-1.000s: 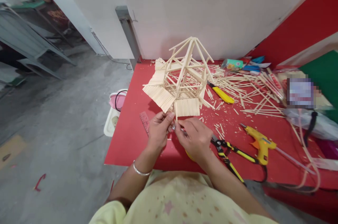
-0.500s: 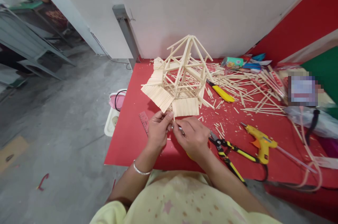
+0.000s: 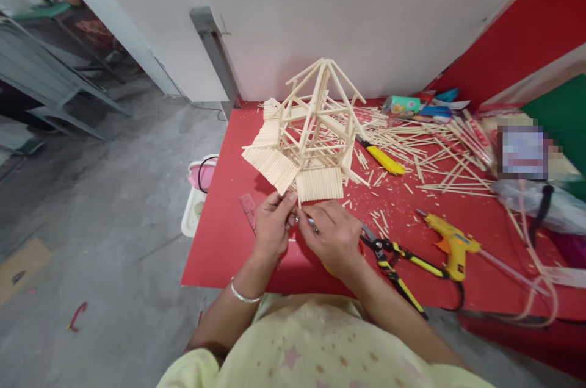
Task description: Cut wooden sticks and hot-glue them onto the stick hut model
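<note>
Just in front of a wooden stick model (image 3: 320,116), my left hand (image 3: 273,223) pinches a thin wooden stick (image 3: 299,199) upright between thumb and fingers. My right hand (image 3: 333,234) is closed around a small metal tool (image 3: 313,225), its shiny tip close to the stick's lower end; my fingers hide most of it. The model has an open, peaked frame with flat panels of side-by-side sticks around its base. The nearest panel (image 3: 319,185) lies just beyond my fingertips.
Right of my hands on the red table (image 3: 215,241) lie black-and-yellow cutters (image 3: 387,260) and a yellow glue gun (image 3: 453,243). A yellow utility knife (image 3: 384,159) rests beside loose sticks (image 3: 416,144). A pinkish ruler (image 3: 248,211) lies left of my left hand.
The view has shifted slightly. Both hands keep almost the same place and grip by the model's front panels.
</note>
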### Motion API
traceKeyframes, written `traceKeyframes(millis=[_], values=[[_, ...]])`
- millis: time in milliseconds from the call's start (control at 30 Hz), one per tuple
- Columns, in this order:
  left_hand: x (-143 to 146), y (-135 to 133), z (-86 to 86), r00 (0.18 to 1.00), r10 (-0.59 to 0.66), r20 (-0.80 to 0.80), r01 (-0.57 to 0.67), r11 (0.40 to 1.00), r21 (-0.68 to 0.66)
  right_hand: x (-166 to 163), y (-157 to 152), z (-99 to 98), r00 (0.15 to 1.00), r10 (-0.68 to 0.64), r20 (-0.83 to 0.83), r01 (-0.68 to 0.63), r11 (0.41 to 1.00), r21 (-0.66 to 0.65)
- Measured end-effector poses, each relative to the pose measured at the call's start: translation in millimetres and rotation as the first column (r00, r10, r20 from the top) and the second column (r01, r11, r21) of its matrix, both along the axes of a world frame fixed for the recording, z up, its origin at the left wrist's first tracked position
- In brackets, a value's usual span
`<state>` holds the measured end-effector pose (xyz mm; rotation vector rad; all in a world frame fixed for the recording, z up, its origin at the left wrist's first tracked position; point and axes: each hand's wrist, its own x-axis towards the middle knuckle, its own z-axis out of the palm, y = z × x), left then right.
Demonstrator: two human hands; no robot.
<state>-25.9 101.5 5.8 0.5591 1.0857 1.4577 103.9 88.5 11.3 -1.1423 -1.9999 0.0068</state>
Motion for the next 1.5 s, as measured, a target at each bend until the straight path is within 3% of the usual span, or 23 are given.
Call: traceKeyframes(millis=[433, 600, 667, 767, 833, 900, 933, 1000, 1067, 1133, 1267, 1500], values=[[-1.1, -2.7, -2.8, 1.000, -0.020, -0.007, 0.020, 1.000, -0.011, 1.9, -0.3, -3.8, 1.000, 0.011, -0.004, -0.011, 1.000, -0.017], [-4.3, -11.0, -3.9, 0.983, 0.012, -0.181, -0.001, 0.998, 0.058, 2.8, -2.4, -3.9, 1.000, 0.006, -0.009, -0.006, 1.000, -0.006], [-7.8, -17.8, -2.2, 0.923, 0.072, -0.379, -0.011, 0.987, 0.160, 4.6, -4.2, -4.3, 1.000, 0.001, -0.010, -0.001, 1.000, 0.010], [-15.7, -29.4, 0.0, 0.719, 0.228, -0.657, 0.029, 0.934, 0.355, 10.4, -8.5, -3.8, 1.000, 0.004, -0.012, -0.004, 1.000, 0.030], [-21.0, -35.4, -0.5, 0.600, 0.316, -0.735, 0.077, 0.892, 0.446, 15.8, -12.2, -2.2, 1.000, 0.014, 0.006, -0.014, 0.999, 0.036], [-24.5, -39.1, -2.6, 0.563, 0.318, -0.763, 0.109, 0.886, 0.450, 21.1, -16.1, 0.0, 0.999, 0.030, 0.029, -0.031, 0.999, 0.040], [-25.0, -40.0, -3.8, 0.581, 0.279, -0.765, 0.115, 0.902, 0.416, 23.2, -18.0, 1.0, 0.999, 0.038, 0.035, -0.040, 0.998, 0.043], [-23.3, -40.4, -5.9, 0.693, 0.141, -0.707, 0.110, 0.949, 0.297, 25.9, -21.2, 2.5, 0.998, 0.055, 0.036, -0.057, 0.997, 0.051], [-18.6, -39.7, -6.7, 0.853, -0.019, -0.521, 0.116, 0.981, 0.154, 26.8, -23.8, 2.9, 0.996, 0.082, 0.035, -0.084, 0.995, 0.060], [-13.1, -38.9, -5.8, 0.956, -0.108, -0.272, 0.126, 0.991, 0.050, 26.9, -25.8, 2.5, 0.993, 0.113, 0.028, -0.114, 0.992, 0.062], [-6.9, -38.4, -1.4, 0.993, -0.121, 0.001, 0.121, 0.992, -0.035, 28.4, -28.5, 0.1, 0.989, 0.141, -0.035, -0.140, 0.990, 0.023], [-6.0, -41.0, -0.1, 0.988, -0.127, 0.090, 0.134, 0.988, -0.072, 33.7, -33.0, -5.0, 0.988, 0.124, -0.093, -0.128, 0.991, -0.031]])
